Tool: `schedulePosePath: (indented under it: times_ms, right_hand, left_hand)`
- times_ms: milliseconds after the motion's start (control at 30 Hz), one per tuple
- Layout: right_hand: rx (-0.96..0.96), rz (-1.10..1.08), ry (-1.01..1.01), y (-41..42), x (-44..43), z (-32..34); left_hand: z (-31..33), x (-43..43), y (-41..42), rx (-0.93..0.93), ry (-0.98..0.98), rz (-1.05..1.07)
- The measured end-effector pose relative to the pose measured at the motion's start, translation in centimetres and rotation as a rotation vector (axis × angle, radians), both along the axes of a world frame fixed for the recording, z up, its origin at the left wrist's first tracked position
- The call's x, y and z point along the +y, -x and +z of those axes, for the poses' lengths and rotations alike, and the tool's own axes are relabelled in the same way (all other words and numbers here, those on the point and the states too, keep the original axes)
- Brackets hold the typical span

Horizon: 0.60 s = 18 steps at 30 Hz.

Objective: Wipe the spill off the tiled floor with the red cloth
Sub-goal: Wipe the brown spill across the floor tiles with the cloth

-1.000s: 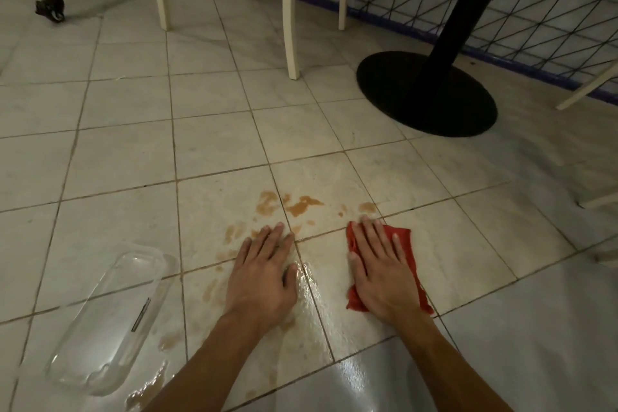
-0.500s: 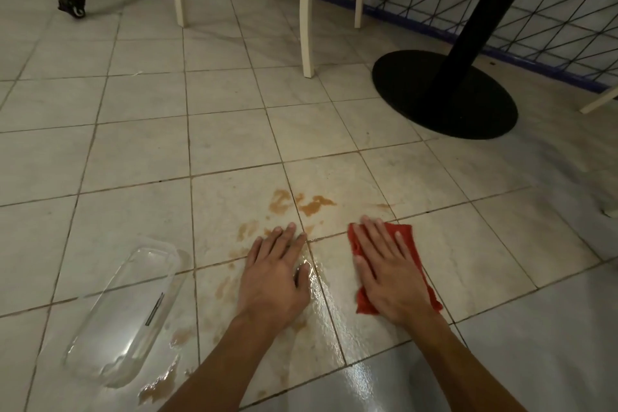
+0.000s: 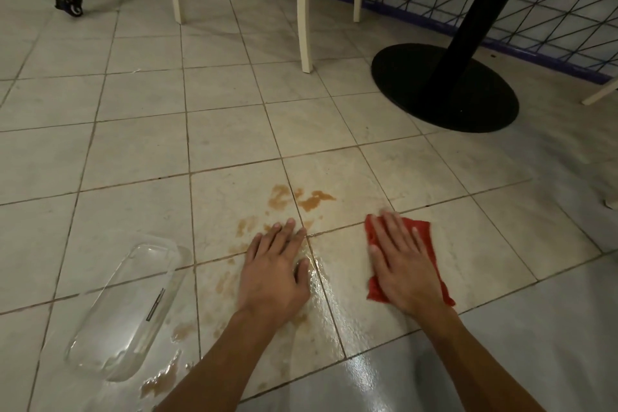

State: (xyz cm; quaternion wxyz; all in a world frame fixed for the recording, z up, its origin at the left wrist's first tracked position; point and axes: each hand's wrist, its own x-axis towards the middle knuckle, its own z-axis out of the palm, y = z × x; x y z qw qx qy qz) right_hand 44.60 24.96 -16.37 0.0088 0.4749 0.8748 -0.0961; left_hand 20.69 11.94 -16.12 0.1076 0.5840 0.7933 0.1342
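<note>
fingers [image 3: 389, 234] of the right hand [image 3: 406, 267] straight and spread, laid flat on the red cloth [image 3: 423, 232], pressing it to the tiled floor [image 3: 133, 150] and gripping nothing. fingers [image 3: 284, 232] of the left hand [image 3: 274, 273] likewise straight, resting bare on wet tile beside a grout line, holding nothing. cloth lying to the right of the spill [image 3: 312, 202], apart from the brown patches, with a glossy wet film between the two hands. probably mid-wipe, with most of the job left. to do it well: press with the whole palm, sweep the cloth left and forward into the brown blotches, gather from the edges inward rather than pushing liquid outward, fold to a dry face once soaked, and lift the left hand clear before wiping where it rests. then work down toward the puddle beside the clear plastic tray [image 3: 130, 304]. hard to make out: far edge of the cloth and the right fingertips, both blurred; most of the cloth, covered by the hand; some of the spill, hidden under the left palm and forearm; reach of the thin wet film, lost in glare; lower end of the puddle, masked by the forearm; contents of the tray, if any, impossible to tell.
</note>
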Motion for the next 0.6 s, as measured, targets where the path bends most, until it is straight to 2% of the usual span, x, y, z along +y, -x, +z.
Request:
schedulePosePath:
  times_ms: [67,167,233,333,467,533,600]
  right_hand:
    - [-0.020,-0.153,0.013,0.4,2.1,0.2]
    - [-0.009,-0.251,0.057,3.0,4.8,0.8]
    - [-0.009,-0.208,0.074,5.0,5.3,1.1]
    - [-0.014,0.003,0.057,7.3,3.5,1.3]
    - [0.027,0.261,0.037,4.9,-0.9,0.8]
    - [0.033,0.235,0.016,2.2,-1.4,0.6]
    - [0.018,0.099,0.013,0.6,-0.3,0.7]
  left_hand:
    - [0.1,0.0,-0.2,-0.003,0.006,0.005]
    - [0.3,0.1,-0.3,-0.006,0.018,0.009]
    - [0.5,0.1,-0.3,-0.002,0.026,0.008]
    - [0.8,0.2,-0.2,0.008,0.027,0.010]
    - [0.9,0.3,0.2,0.013,0.016,0.007]
    - [0.8,0.3,0.3,0.023,0.020,0.003]
    - [0.6,0.3,0.2,0.026,0.022,0.007]
